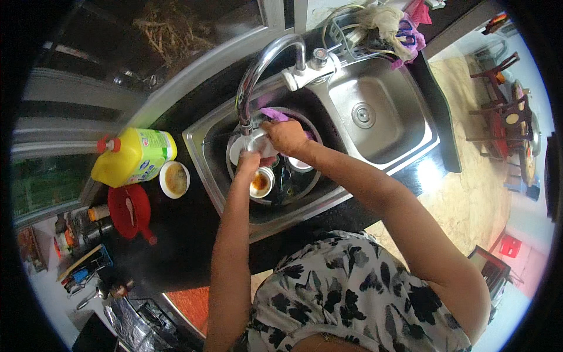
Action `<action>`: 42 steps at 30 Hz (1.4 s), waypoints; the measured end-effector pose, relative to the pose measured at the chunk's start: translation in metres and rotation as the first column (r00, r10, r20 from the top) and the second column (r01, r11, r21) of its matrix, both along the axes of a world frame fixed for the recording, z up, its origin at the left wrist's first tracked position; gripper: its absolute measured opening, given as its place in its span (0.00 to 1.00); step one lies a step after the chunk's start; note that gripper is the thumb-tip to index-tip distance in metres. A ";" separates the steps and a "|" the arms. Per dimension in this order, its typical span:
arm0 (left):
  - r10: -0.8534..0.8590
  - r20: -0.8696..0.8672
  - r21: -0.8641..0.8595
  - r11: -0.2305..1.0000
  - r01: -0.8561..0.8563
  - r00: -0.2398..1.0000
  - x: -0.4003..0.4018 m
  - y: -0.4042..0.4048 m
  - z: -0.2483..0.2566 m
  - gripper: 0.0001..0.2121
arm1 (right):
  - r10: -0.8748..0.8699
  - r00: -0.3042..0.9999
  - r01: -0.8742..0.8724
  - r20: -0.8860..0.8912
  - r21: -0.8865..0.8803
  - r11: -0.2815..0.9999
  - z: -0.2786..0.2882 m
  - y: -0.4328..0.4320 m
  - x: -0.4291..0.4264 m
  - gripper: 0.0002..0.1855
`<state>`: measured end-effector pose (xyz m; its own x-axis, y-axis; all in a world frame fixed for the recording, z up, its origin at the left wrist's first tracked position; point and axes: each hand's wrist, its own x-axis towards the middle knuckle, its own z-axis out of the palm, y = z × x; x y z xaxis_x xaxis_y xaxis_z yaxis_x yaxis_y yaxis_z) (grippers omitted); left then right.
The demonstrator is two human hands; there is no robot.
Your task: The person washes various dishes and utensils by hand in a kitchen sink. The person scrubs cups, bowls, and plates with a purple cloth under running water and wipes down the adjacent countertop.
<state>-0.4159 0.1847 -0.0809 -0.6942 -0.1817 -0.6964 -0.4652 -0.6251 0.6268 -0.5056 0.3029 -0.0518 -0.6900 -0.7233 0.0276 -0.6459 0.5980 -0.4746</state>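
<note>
Under the chrome faucet (pixel 268 57), a white bowl (pixel 263 146) is between my hands in the stream. My left hand (pixel 249 162) grips its near left side. My right hand (pixel 286 137) has its fingers curled at the far right rim; part of the bowl is hidden by both hands. Just beyond my right hand lies a purple cloth (pixel 274 114). Below them, a round basin (pixel 317 176) sits in the left sink bowl. It holds a white cup (pixel 261 185) with orange-brown residue and another white dish (pixel 300 164), partly covered by my right wrist.
The right sink bowl (pixel 387 119) has a drain. Cloths (pixel 387 22) hang over a rack (pixel 345 37) behind it. Left on the black counter stand a yellow detergent jug (pixel 136 156), a bowl of brownish liquid (pixel 175 179) and a red dipper (pixel 125 220). A gas stove (pixel 145 321) is at lower left.
</note>
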 end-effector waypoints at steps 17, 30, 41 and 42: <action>0.309 -0.186 0.065 0.951 -0.302 0.933 0.003 0.030 0.005 0.24 | -0.378 0.653 0.651 0.656 -0.233 0.722 -0.019 0.017 0.036 0.29; 0.406 -0.221 0.448 0.850 -0.277 0.887 0.020 0.040 0.035 0.22 | -0.040 0.982 0.002 -0.186 -0.201 0.980 0.019 -0.002 0.055 0.23; -0.218 0.097 -0.309 0.921 0.237 0.971 0.008 -0.019 0.042 0.19 | 0.474 0.728 -0.505 -0.495 0.080 0.859 0.007 0.024 0.044 0.19; -0.269 0.085 -0.359 0.890 0.281 0.959 0.009 -0.032 0.038 0.20 | 0.510 0.760 -0.540 -0.403 0.045 0.840 0.008 0.019 0.041 0.17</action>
